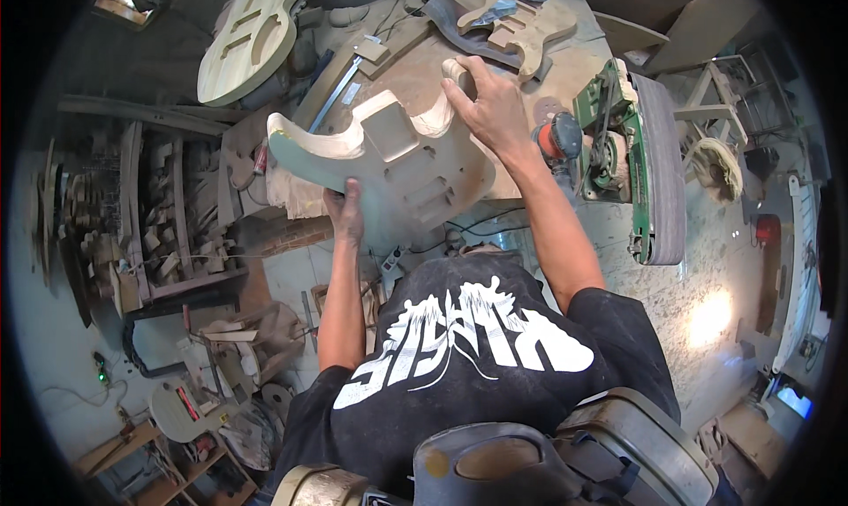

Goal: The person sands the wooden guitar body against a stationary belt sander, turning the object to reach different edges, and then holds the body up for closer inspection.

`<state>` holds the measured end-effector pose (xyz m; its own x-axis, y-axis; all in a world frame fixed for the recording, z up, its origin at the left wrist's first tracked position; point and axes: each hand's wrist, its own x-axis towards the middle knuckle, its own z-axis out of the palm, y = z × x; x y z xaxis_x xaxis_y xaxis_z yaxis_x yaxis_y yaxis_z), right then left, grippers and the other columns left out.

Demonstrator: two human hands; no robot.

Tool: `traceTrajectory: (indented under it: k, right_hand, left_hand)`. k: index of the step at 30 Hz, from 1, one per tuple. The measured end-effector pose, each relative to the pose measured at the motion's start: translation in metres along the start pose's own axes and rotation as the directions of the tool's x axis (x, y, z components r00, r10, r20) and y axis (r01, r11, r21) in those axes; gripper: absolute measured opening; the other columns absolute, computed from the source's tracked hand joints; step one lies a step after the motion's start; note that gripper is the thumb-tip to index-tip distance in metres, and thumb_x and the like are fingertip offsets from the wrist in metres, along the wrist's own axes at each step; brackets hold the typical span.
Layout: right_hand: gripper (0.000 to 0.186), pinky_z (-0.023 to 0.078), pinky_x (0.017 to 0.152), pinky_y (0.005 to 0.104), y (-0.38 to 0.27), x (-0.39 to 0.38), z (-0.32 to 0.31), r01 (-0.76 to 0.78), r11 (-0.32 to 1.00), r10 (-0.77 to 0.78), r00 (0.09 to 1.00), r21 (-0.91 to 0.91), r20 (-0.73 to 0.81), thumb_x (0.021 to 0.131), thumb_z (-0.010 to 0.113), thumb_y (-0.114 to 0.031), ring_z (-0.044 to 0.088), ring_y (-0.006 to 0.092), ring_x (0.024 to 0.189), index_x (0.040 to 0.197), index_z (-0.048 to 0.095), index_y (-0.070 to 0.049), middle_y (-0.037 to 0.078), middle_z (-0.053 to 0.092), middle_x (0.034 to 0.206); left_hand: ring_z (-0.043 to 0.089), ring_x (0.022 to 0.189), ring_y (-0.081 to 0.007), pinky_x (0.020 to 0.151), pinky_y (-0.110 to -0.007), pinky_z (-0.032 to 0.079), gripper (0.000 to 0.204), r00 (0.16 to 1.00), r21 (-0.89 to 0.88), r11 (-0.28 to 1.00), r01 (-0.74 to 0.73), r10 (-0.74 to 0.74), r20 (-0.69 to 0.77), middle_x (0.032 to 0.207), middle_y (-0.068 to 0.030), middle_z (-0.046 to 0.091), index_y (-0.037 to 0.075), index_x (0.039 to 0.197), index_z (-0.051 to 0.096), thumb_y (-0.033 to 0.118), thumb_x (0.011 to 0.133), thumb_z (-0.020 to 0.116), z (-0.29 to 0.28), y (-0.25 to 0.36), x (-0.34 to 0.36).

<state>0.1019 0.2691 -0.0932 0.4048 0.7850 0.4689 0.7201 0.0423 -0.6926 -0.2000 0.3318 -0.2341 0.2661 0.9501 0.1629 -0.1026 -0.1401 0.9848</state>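
Between both hands I hold an electric guitar body (367, 172), tilted above the near edge of the bench. Its broad face is dull grey-green with routed pockets, while its curved edges show pale bare wood. My left hand (344, 211) grips the lower left rim, the thumb lying on the face and the other fingers hidden behind. At the far right, my right hand (491, 106) is closed around the tip of a horn, thumb on one side and fingers over the other.
A dusty workbench (399, 18) carries another guitar body (536, 30) at the back. A pale guitar body (251, 39) stands at far left. To the right are an orange-and-grey sander (560, 138) and a green belt sander (658, 166). Wood offcuts fill the left rack (181, 183).
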Motion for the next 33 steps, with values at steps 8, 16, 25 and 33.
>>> traceTrajectory:
  k: [8, 16, 25, 33]
  right_hand:
    - [0.043, 0.057, 0.067, 0.0356, 0.011, -0.014, -0.004, -0.023, 0.999, 0.029, 0.989, 0.044, -0.142, 0.084, 0.076, -0.028, 0.071, 0.0242, 0.073, 0.117, 0.063, -0.004, 0.015, 0.072, 0.092]
    - [0.043, 0.055, 0.077, 0.0408, 0.01, -0.019, 0.002, -0.064, 0.992, 0.074, 0.992, 0.104, -0.103, 0.08, 0.077, -0.032, 0.069, 0.0346, 0.09, 0.109, 0.065, -0.003, 0.016, 0.07, 0.102]
    - [0.045, 0.054, 0.077, 0.0415, -0.002, -0.019, -0.004, -0.094, 0.993, 0.1, 0.993, 0.077, -0.071, 0.082, 0.078, -0.035, 0.069, 0.0341, 0.089, 0.11, 0.065, -0.002, 0.018, 0.07, 0.101]
    - [0.046, 0.054, 0.076, 0.0409, 0.001, -0.021, -0.006, -0.107, 0.992, 0.111, 0.992, 0.071, -0.061, 0.083, 0.078, -0.035, 0.069, 0.0333, 0.088, 0.109, 0.064, -0.001, 0.018, 0.07, 0.1]
  left_hand:
    - [0.052, 0.108, -0.0149, 0.097, -0.031, 0.041, 0.057, 0.999, -0.076, 0.997, -0.012, 0.016, 0.051, 0.121, -0.0049, 0.058, -0.003, 0.131, 0.053, 0.036, 0.094, 0.072, 0.02, 0.015, 0.017]
    - [0.049, 0.128, -0.0225, 0.11, -0.038, 0.036, 0.068, 0.999, -0.096, 0.995, 0.025, -0.021, 0.045, 0.136, -0.0117, 0.055, -0.002, 0.144, 0.039, 0.027, 0.093, 0.072, 0.015, 0.051, 0.029]
    - [0.048, 0.131, -0.0221, 0.11, -0.034, 0.038, 0.075, 0.95, 0.015, 0.95, -0.311, 0.311, -0.001, 0.143, -0.0186, 0.052, -0.003, 0.149, 0.036, 0.023, 0.091, 0.075, 0.018, 0.116, 0.057]
    - [0.064, 0.111, -0.0223, 0.096, -0.033, 0.05, 0.071, 0.905, 0.372, 0.841, -0.392, 0.424, -0.007, 0.133, -0.0222, 0.061, -0.002, 0.148, 0.041, 0.019, 0.088, 0.073, 0.028, 0.145, 0.055]
